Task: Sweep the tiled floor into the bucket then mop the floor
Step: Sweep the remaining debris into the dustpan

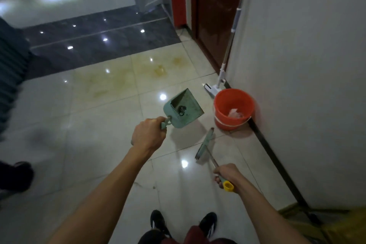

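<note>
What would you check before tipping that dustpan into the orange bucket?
1. Grip on the dustpan: ok, the left hand holds its handle.
2. Dirt in the pan: ok, a small dark clump lies inside.
3. Pan over the bucket: not ok, it hangs to the bucket's left.
4. Room in the bucket: ok, only some pale rubbish at the bottom.
5. Broom out of the way: ok, the right hand holds it low, in front of the bucket.
6. Mop ready: ok, it leans on the wall behind.
</note>
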The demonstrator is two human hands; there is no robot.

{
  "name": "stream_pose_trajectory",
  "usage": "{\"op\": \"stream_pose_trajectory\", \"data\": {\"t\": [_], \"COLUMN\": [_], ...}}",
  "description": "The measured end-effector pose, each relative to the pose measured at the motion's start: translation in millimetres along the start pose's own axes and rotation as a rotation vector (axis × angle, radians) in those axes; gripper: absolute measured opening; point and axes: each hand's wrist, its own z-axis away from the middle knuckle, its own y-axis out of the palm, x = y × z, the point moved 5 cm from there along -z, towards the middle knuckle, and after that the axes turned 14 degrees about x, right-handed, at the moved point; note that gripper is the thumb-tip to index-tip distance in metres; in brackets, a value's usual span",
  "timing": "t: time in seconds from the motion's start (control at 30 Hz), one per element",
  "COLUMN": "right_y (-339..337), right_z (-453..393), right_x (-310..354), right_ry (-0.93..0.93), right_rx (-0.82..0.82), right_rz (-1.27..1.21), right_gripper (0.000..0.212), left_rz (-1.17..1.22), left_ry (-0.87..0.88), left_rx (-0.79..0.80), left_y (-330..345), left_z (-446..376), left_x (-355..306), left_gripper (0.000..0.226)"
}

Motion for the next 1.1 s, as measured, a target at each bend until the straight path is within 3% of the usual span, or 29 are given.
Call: {"op": "stream_pose_trajectory", "data": {"t": [0.27, 0.6, 0.9, 1.1], "right_y": [91.2, 236.3, 363.9, 427.5], "right_z": [-15.2, -17.8, -12.9, -20.0], "right_x": [-5.8, -45.0, -80.6, -82.2], "right_ry": [0.055, 0.131, 0.118, 0.108], "right_rx": [0.086, 0.128, 0.178, 0.215], "right_rz": [0.17, 0.395, 0.485, 0.548], "right_gripper": [0.003, 0.007, 0.008, 0.009], "left_rz": [0.032, 0.181, 0.299, 0.309], "left_ry": [-0.28, -0.559, -0.726, -0.785], "left_rx": [0.022, 0.069, 0.108, 0.118], "left_y": [25.5, 53.1, 75.1, 76.4], "left_z": [74.5, 207.2, 304.8, 331.3], "left_x": [136.6, 298.8, 413.9, 455.6], "left_gripper": [0.025, 0.017, 0.018, 0.016]}}
